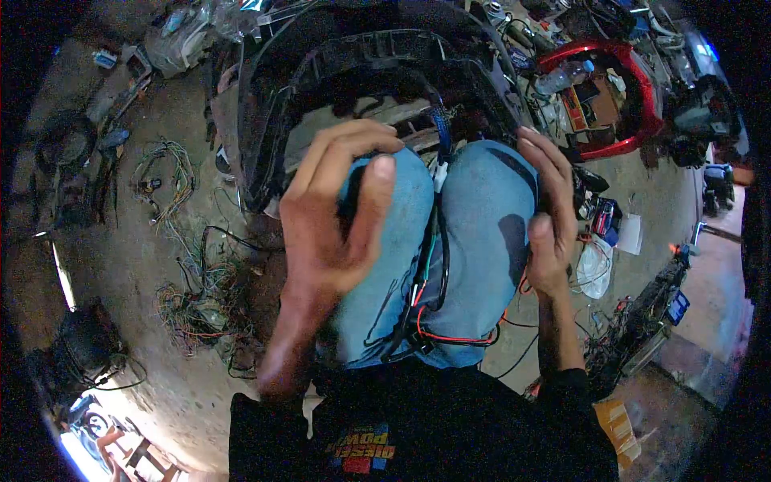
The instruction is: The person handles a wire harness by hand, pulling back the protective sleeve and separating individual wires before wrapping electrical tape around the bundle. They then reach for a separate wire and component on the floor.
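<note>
Along the jeans, wires are lying loosely beneath a white connector. The left hand is curving half-open over the left knee, the right hand beside the right knee, both gripping nothing.

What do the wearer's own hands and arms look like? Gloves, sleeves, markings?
Left hand and right hand: bare, five-fingered, no gloves, rings or watch visible. Forearms uncovered below plain black sleeves. Black shirt has yellow lettering with red and blue blocks.
</note>
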Demonstrator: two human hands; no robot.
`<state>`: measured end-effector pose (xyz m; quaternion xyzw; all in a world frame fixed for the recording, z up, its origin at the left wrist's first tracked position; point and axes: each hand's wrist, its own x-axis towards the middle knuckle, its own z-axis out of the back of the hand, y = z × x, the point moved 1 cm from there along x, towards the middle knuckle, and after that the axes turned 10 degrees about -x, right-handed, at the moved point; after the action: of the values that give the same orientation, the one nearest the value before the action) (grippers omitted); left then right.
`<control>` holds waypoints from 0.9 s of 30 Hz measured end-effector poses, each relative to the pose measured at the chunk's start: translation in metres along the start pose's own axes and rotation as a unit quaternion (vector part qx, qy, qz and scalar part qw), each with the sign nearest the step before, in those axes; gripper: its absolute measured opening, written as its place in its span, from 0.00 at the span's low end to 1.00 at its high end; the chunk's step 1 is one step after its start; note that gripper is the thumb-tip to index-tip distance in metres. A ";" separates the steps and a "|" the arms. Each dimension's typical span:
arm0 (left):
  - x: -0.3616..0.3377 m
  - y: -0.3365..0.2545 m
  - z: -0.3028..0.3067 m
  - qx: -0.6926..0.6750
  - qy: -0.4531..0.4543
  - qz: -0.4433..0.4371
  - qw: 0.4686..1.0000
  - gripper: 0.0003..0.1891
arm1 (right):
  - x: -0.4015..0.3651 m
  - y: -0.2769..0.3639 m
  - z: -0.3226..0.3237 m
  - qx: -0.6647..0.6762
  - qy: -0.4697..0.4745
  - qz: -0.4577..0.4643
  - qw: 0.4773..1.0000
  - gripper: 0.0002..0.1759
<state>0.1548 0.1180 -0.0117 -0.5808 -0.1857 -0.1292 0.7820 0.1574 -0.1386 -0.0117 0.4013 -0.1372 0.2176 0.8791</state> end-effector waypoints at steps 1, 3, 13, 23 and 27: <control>-0.001 0.002 0.000 -0.016 -0.006 0.011 1.000 0.09 | 0.004 0.005 -0.005 -0.008 0.015 0.003 1.000 0.40; -0.002 0.003 0.001 -0.027 -0.008 0.025 0.999 0.09 | 0.004 0.004 -0.008 0.004 0.035 -0.017 0.999 0.38; -0.001 0.006 -0.002 -0.031 -0.006 0.013 0.999 0.07 | 0.003 0.005 -0.010 -0.023 0.039 -0.030 0.998 0.32; -0.003 0.011 -0.004 -0.105 -0.045 0.024 0.993 0.06 | 0.001 0.009 -0.012 0.018 0.014 -0.060 0.998 0.29; -0.004 0.011 -0.004 -0.098 -0.046 0.027 0.994 0.07 | 0.000 0.010 -0.011 0.022 0.011 -0.069 0.997 0.28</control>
<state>0.1563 0.1177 -0.0237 -0.6647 -0.1919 -0.0990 0.7152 0.1528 -0.1243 -0.0119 0.4267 -0.0943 0.1637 0.8845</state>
